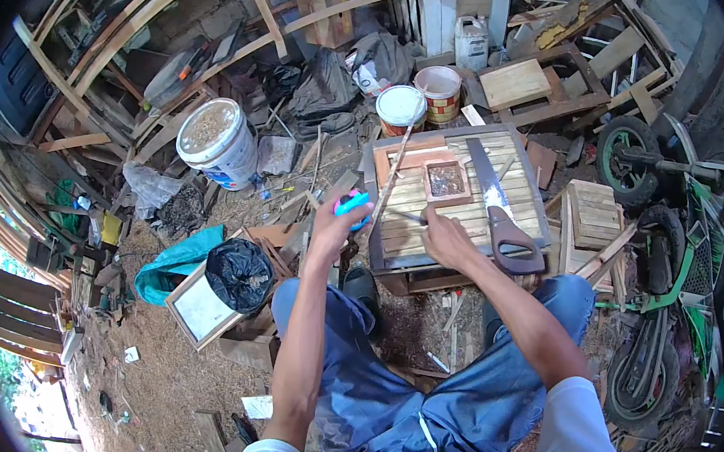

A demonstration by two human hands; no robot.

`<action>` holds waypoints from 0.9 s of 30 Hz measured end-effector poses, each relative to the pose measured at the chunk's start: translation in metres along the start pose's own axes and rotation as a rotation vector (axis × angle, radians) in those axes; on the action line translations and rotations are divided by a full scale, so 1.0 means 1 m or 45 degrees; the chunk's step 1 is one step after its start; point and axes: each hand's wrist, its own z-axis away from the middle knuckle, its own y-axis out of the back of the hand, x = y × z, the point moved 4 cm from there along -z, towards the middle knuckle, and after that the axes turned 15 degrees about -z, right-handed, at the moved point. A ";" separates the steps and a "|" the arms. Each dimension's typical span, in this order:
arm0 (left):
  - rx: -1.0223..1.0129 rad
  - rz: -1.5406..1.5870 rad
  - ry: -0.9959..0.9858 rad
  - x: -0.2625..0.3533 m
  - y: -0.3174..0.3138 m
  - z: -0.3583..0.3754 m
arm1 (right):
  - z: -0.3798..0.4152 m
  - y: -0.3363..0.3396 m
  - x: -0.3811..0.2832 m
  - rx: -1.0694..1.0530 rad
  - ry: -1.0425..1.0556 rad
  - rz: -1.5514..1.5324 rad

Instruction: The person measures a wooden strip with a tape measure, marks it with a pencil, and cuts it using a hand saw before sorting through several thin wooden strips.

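Note:
My left hand [332,228] is closed around a small bright-blue object [353,206] with pink and dark parts; its kind does not show. It is held up just left of a low slatted wooden table [404,246]. Over the table's front part, my right hand [448,239] is closed on a thin dark stick-like thing [416,219], too small to name. Just beyond that hand lies a small square wooden frame [445,198] with bits inside it. A handsaw [495,190] rests on the table to the right, its dark handle toward me.
Paint buckets [400,108] stand behind the table, and a white bucket of shavings [211,140] to the left. A black-bag-lined bin [239,276] sits near my left knee. On the right are a wooden stool [591,215] and a green motorbike [682,248]. Sawdust and scraps cover the floor.

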 end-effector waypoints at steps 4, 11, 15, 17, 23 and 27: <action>0.088 -0.189 -0.081 -0.008 0.001 -0.005 | -0.008 -0.020 -0.004 -0.070 0.025 0.027; 0.172 -0.240 -0.338 0.003 -0.003 -0.021 | -0.016 -0.030 0.007 0.007 0.124 0.272; 0.154 -0.163 -0.290 0.026 -0.008 -0.006 | -0.020 -0.007 -0.005 0.230 0.173 0.084; 0.123 -0.072 -0.272 0.025 -0.008 -0.006 | -0.021 0.017 -0.018 0.418 0.239 -0.222; 0.164 -0.210 -0.307 0.050 -0.032 0.008 | -0.015 0.063 -0.039 0.728 0.461 -0.628; 0.067 -0.280 -0.538 0.048 -0.058 0.000 | 0.003 0.061 -0.048 0.625 0.262 -0.868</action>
